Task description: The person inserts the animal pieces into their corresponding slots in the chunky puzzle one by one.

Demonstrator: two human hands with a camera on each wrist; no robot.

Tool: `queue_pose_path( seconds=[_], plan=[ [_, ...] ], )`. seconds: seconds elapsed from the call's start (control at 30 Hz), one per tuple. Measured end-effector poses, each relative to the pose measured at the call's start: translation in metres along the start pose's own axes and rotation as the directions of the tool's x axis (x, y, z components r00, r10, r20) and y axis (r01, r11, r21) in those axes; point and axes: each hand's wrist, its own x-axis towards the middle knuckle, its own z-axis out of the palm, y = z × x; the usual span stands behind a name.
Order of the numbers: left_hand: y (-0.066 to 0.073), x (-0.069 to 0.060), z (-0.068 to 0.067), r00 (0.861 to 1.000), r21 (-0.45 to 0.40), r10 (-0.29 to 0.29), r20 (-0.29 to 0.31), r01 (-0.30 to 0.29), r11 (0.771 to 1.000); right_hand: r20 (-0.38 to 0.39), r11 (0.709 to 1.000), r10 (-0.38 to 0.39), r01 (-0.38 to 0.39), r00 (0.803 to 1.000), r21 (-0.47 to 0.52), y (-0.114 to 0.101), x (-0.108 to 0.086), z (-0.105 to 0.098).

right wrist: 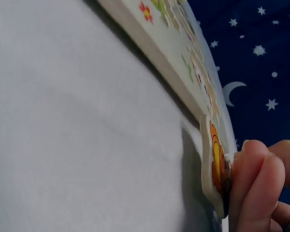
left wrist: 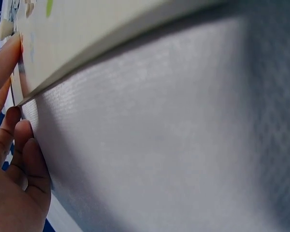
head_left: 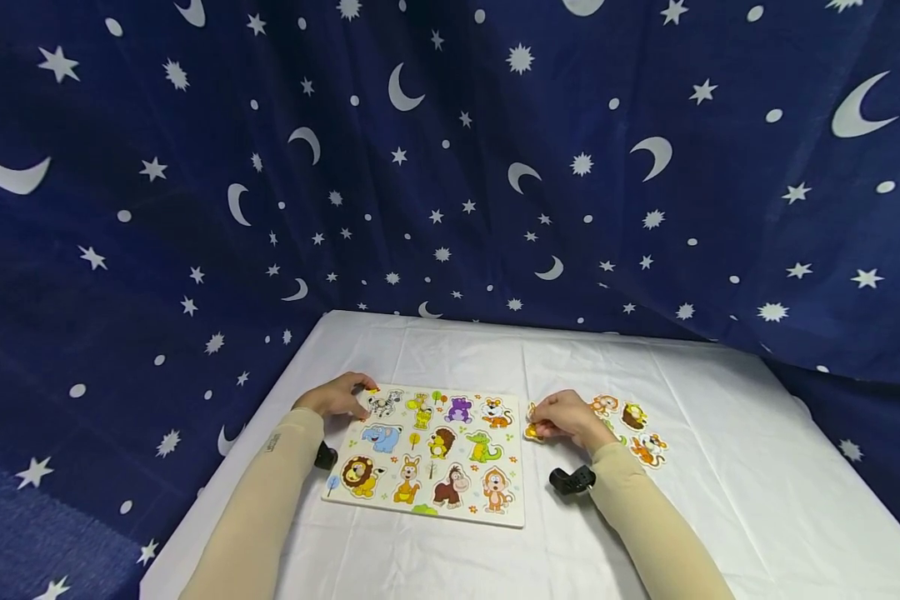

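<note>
A flat animal puzzle board lies on the white table. My left hand grips its far left corner; in the left wrist view the thumb of that hand rests over the top of the board and the other fingers lie at its edge. Just off the board's right edge, my right hand pinches an orange and yellow piece. The right wrist view has this piece tilted on edge between the fingertips of the right hand, near the board's edge; its picture is partly hidden.
Several loose animal pieces lie right of my right hand, among them a monkey, a hedgehog and a tiger. A green piece is partly covered by the hand. A dark blue curtain with moons and stars stands behind the white cloth.
</note>
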Motion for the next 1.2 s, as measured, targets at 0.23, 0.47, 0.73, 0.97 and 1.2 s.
queue_pose_path(
  seconds=[0.23,0.47,0.73,0.97,1.2],
  plan=[
    [0.003,-0.003,-0.003,1.0,-0.001,-0.014,0.007,0.014,1.0,0.053,0.999,-0.042,0.041,0.998,0.026,-0.011,-0.006,0.006],
    [0.001,0.002,-0.003,1.0,0.006,0.003,0.004,-0.003,1.0,0.071,0.999,-0.05,0.049,0.996,0.016,-0.013,-0.007,0.012],
    [0.001,-0.003,-0.003,1.0,-0.023,0.012,0.024,-0.011,1.0,0.071,0.998,-0.056,0.054,0.996,0.021,-0.011,-0.01,0.023],
    [0.002,-0.003,-0.006,1.0,-0.014,-0.002,0.021,0.003,1.0,0.07,0.999,-0.047,0.046,0.996,0.014,-0.014,-0.013,0.029],
    [-0.003,0.003,-0.002,1.0,-0.009,-0.002,0.014,0.002,1.0,0.094,0.998,-0.058,0.057,0.994,0.014,-0.013,-0.016,0.037]
  ],
)
